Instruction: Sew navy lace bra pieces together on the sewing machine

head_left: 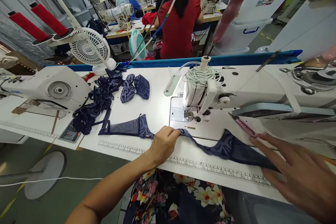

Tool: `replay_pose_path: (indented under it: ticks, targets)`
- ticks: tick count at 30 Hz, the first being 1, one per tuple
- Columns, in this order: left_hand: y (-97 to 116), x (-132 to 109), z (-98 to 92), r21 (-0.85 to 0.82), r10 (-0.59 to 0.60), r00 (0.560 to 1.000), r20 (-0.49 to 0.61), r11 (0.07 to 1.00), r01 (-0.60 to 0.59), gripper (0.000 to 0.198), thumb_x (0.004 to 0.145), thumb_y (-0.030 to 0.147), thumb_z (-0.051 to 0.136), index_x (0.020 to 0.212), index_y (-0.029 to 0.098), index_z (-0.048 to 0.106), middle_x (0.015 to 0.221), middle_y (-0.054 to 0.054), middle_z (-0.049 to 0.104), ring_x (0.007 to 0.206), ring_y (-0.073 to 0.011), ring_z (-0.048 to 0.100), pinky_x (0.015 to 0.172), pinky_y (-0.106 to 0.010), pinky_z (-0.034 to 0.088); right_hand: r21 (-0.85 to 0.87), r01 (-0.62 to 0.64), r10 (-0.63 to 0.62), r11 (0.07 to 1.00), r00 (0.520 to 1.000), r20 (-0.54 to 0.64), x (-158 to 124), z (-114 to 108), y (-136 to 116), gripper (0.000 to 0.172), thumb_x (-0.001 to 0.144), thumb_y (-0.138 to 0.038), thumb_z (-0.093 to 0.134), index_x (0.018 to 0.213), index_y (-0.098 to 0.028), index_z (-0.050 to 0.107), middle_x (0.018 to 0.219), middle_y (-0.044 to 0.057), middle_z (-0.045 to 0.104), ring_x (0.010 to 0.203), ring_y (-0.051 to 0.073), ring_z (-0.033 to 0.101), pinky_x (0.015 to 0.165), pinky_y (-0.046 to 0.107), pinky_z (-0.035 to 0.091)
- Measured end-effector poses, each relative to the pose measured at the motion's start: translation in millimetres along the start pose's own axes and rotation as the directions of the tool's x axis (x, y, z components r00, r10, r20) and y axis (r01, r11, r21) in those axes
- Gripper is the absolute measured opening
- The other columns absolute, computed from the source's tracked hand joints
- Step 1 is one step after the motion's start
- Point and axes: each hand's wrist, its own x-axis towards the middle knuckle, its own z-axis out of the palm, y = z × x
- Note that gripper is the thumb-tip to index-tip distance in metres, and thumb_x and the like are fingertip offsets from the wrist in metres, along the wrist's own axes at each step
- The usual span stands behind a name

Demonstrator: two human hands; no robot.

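A navy lace bra (225, 145) lies stretched along the front of the white sewing table, its sheer wing (124, 128) reaching left. My left hand (165, 143) pinches the middle of the bra, just in front of the sewing machine's needle area (189, 114). At the right, my right hand (296, 168) is open with its fingers stretched out over the bra's right end. Its fingertips reach the handle of pink thread snips (244, 125), which point toward the machine; whether they press on it I cannot tell.
A pile of navy bras (98, 101) and two loose cups (135, 87) lie left. A second machine (52, 87) stands beyond them. A printed ruler (210, 166) runs along the front edge. A fan (90, 47) and a person in red (178, 24) are behind the table.
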Motion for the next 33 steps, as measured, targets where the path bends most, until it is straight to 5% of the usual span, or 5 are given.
replay_pose_path:
  ticks: [7, 13, 17, 23, 33]
  targets:
    - [3, 19, 9.1, 0.004, -0.017, 1.0, -0.025, 1.0, 0.017, 0.014, 0.096, 0.022, 0.052, 0.092, 0.018, 0.065, 0.081, -0.004, 0.065, 0.076, -0.0162, 0.059, 0.065, -0.027, 0.048, 0.17, 0.137, -0.117, 0.976, 0.985, -0.124, 72, 45, -112, 0.043, 0.095, -0.03, 0.051, 0.135, -0.018, 0.049, 0.12, 0.014, 0.063, 0.107, 0.029, 0.061, 0.088, 0.042, 0.047]
    - [-9, 32, -3.8, 0.062, 0.181, 0.983, -0.004, 0.982, -0.181, 0.026, 0.098, 0.016, 0.043, 0.097, 0.024, 0.067, 0.095, -0.006, 0.07, 0.089, -0.0199, 0.062, 0.081, -0.038, 0.047, -0.051, 0.444, -0.437, 0.894, 0.844, -0.309, 97, 57, -101, 0.04, 0.092, -0.006, 0.05, 0.125, -0.025, 0.06, 0.101, 0.003, 0.072, 0.089, 0.019, 0.063, 0.085, 0.037, 0.044]
    - [-5, 15, -12.9, 0.109, 0.335, 0.93, 0.149, 0.929, -0.353, 0.027, 0.098, 0.01, 0.04, 0.113, 0.017, 0.062, 0.1, -0.01, 0.069, 0.092, -0.0209, 0.063, 0.086, -0.04, 0.047, 0.06, 0.535, -0.529, 0.843, 0.843, -0.092, 80, 55, -86, 0.048, 0.093, -0.002, 0.041, 0.132, -0.027, 0.056, 0.107, 0.004, 0.071, 0.096, 0.019, 0.063, 0.085, 0.038, 0.048]
    - [5, -5, -14.3, 0.173, 0.275, 0.956, 0.1, 0.942, -0.289, 0.026, 0.097, 0.03, 0.053, 0.118, 0.015, 0.058, 0.122, -0.015, 0.063, 0.112, -0.0268, 0.058, 0.101, -0.051, 0.039, 0.228, 0.406, -0.417, 0.885, 0.909, 0.001, 62, 58, -87, 0.034, 0.097, -0.027, 0.05, 0.13, -0.028, 0.058, 0.111, 0.008, 0.068, 0.1, 0.022, 0.062, 0.086, 0.041, 0.048]
    - [9, -2, -7.3, 0.186, 0.302, 0.951, 0.065, 0.933, -0.309, 0.024, 0.096, 0.009, 0.045, 0.111, 0.018, 0.061, 0.079, -0.001, 0.063, 0.081, -0.0154, 0.06, 0.106, -0.045, 0.036, 0.46, -0.073, -0.013, 0.885, 0.983, 0.182, 92, 62, -117, 0.013, 0.091, -0.027, 0.05, 0.079, -0.023, 0.047, 0.079, 0.002, 0.06, 0.073, 0.018, 0.056, 0.068, 0.034, 0.044]
